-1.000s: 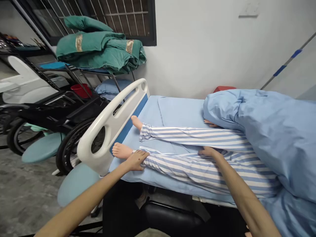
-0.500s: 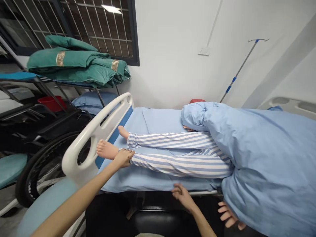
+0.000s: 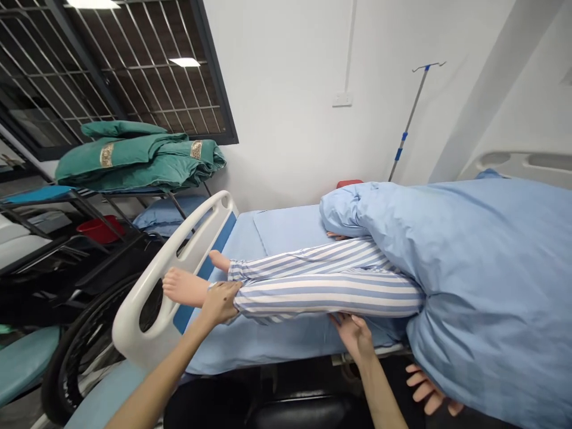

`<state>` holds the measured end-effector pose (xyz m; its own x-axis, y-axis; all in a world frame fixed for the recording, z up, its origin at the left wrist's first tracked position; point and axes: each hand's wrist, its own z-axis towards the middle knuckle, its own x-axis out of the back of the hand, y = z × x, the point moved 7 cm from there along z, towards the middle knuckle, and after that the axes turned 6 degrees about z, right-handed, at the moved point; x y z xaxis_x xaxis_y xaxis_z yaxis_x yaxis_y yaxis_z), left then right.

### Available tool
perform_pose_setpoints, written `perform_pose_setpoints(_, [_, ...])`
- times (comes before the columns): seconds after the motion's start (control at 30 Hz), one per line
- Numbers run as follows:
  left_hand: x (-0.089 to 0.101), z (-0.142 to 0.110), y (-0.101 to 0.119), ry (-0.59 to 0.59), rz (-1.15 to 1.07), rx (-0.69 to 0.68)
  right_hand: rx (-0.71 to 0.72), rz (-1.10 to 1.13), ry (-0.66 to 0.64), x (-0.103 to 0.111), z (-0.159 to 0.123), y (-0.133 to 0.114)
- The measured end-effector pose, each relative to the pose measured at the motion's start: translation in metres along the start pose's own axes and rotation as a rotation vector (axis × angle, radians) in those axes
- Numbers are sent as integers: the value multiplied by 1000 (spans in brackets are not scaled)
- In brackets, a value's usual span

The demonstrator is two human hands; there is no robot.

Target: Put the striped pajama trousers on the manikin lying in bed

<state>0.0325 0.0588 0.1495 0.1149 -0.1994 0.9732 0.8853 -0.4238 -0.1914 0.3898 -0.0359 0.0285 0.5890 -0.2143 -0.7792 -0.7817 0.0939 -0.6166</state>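
- Left hand [image 3: 222,302]'s round the cuff [image 3: 242,302] by the footboard [image 3: 129,322]; if cloth slips, foot [image 3: 185,287] might whack it.
- Right hand [image 3: 355,333]'s open under the leg [image 3: 317,294], which could roll off.

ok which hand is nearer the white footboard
Left. The left hand holds the near striped leg by the ankle, close to the footboard; the right hand is farther off, palm up by that leg's knee.

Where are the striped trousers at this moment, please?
In the head view, the striped trousers span the centre, from the left hand at the near cuff to the blue quilt at right.
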Motion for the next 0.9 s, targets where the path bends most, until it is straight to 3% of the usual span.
perform_pose_setpoints(0.17, [-26,-8,17,-20,-88,91,36,30,105,27,0,-45])
perform_pose_setpoints(0.33, [-45,-12,42,2,-193,149,15,28,185,40,-6,-62])
perform_pose_setpoints(0.57, [-79,14,131,-7,-463,261,7,35,189,37,-8,-86])
perform_pose_setpoints(0.67, [-84,22,153,0,-530,255,-13,60,212,38,-7,-95])
perform_pose_setpoints(0.77, [-76,24,147,-4,-511,201,-12,55,205,36,-6,-98])
perform_pose_setpoints(0.9, [-53,21,113,-28,-417,137,-15,92,221,34,-5,-92])
